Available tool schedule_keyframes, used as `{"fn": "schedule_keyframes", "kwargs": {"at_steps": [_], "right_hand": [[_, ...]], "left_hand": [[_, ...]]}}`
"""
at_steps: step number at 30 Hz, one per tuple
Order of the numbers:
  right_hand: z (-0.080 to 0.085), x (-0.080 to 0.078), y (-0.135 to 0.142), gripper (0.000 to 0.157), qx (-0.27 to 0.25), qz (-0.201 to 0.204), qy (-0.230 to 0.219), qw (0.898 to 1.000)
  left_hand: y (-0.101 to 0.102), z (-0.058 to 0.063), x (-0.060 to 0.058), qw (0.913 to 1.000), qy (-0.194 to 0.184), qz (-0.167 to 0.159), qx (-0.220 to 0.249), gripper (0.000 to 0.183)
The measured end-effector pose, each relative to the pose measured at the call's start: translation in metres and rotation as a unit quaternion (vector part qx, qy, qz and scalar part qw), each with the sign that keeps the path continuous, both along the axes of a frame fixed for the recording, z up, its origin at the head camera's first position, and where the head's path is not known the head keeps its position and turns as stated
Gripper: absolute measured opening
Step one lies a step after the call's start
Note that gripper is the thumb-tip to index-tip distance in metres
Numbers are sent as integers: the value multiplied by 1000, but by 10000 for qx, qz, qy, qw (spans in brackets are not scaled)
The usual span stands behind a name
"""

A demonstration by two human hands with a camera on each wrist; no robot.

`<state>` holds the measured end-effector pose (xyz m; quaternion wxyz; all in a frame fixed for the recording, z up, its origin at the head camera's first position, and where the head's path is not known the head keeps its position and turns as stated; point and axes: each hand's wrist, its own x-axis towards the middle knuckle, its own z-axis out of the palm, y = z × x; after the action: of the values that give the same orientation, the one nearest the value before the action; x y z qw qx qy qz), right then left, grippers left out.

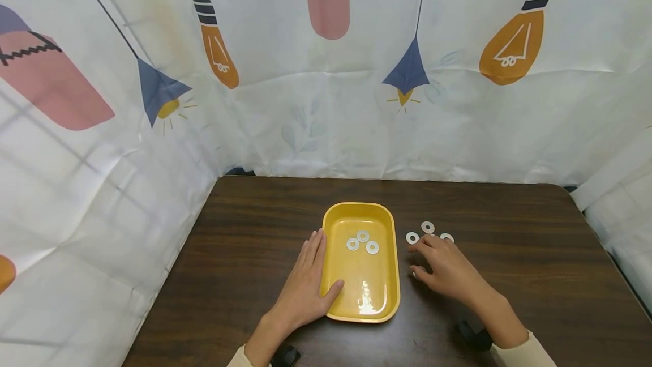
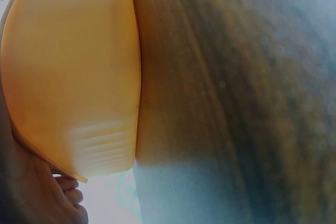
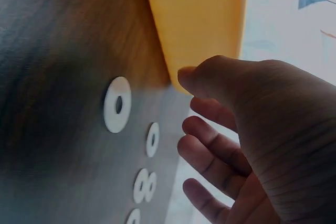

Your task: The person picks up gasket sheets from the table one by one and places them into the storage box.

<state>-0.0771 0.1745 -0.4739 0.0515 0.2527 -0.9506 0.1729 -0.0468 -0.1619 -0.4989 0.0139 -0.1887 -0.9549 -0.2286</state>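
The tray [image 1: 363,293] seems steadied by the straight-fingered left hand [image 1: 303,287]; washers [image 3: 109,105] rightward are overhung by the loose, empty right hand [image 1: 447,268].

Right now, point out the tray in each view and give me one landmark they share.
Head: tray just right of centre, lower half.
Left wrist: tray at left, running down from the top edge.
Right wrist: tray at top, slightly right of centre.
Shared landmark: the brown table, right in left wrist, left in right wrist.
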Motion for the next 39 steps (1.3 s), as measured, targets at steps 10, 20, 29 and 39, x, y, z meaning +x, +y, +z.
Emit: {"fn": "schedule_keyframes", "kwargs": {"at_steps": [10, 20, 29, 39], "right_hand": [[-14, 6, 8, 27, 89, -91, -329, 9994], [-29, 12, 9, 26, -19, -208, -41, 9998], [-31, 15, 9, 23, 25, -353, -77, 9993], [-29, 17, 10, 22, 172, -448, -158, 9987]], "left_hand": [[1, 0, 1, 10000, -3, 3, -15, 98], [0, -1, 0, 10000, 26, -12, -29, 98], [0, -3, -1, 9999, 110, -34, -5, 98], [0, -3, 0, 9999, 106, -57, 0, 98]]}}
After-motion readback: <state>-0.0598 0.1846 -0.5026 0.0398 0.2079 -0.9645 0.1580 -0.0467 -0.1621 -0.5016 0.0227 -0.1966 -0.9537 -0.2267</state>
